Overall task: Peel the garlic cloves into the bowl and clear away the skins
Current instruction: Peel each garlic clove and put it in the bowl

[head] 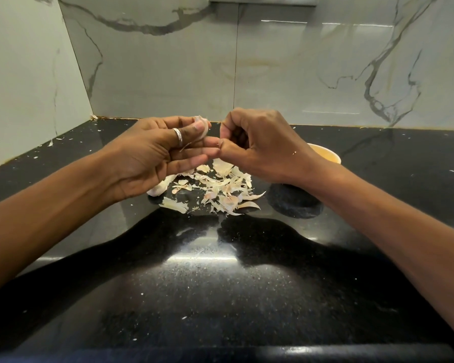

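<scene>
On a black countertop [220, 284], scattered skins [220, 189] are lying. Above them the left hand [152, 155] is pinching a garlic clove [203, 127] at its fingertips; the right hand [260, 145] is hovering curled just beside it (bowl [325, 153] behind its wrist).

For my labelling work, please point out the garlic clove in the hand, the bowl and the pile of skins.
garlic clove [205, 127]: head view, its pale rounded side.
bowl [326, 156]: head view, its inner wall.
pile of skins [222, 186]: head view, middle of the heap.
</scene>
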### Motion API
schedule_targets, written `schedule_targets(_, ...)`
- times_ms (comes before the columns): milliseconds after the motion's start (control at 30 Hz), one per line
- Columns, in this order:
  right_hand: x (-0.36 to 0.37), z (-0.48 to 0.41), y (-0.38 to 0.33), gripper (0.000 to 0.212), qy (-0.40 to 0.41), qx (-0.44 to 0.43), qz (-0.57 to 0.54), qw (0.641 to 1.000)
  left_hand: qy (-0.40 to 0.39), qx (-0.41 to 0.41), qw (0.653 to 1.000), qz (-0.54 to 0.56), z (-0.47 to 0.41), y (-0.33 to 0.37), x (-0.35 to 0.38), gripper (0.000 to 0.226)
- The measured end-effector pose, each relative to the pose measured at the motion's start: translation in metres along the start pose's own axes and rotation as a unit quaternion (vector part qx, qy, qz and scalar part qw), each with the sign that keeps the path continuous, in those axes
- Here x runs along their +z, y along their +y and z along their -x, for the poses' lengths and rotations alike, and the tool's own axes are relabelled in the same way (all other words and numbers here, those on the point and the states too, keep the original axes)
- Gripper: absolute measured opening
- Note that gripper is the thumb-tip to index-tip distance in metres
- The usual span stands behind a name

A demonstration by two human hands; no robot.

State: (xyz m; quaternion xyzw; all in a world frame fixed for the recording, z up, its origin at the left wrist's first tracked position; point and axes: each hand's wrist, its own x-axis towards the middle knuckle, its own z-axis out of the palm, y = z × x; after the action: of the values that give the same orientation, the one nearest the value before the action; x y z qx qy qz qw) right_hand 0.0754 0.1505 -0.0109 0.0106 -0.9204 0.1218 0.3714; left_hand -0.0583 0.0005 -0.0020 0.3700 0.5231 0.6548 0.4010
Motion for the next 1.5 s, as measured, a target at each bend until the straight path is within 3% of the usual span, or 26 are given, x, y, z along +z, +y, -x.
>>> schedule_targets(467, -0.006, -0.002, 0.002, 0.011, 0.065, 0.045, -0.027, 0.997, -0.015, 0.027, 0.996, -0.087, -0.001, -0.006, 0.001, 0.037)
schedule_targets(1133, -0.007, 0.002, 0.003, 0.013, -0.020, 0.059, -0.053, 0.997, -0.008, 0.139, 0.931, -0.336, -0.002, -0.019, 0.002, 0.018)
schedule_targets(1267, -0.001, 0.004, 0.003, 0.015, -0.017, 0.058, -0.049, 0.997, -0.018, 0.144, 0.927, -0.345, -0.001, -0.021, 0.002, 0.021)
schedule_targets(1500, -0.005, -0.001, 0.008, 0.012, -0.027, 0.090, -0.148, 0.985, -0.003, 0.128, 0.955, -0.269, -0.003, -0.019, 0.003, 0.021)
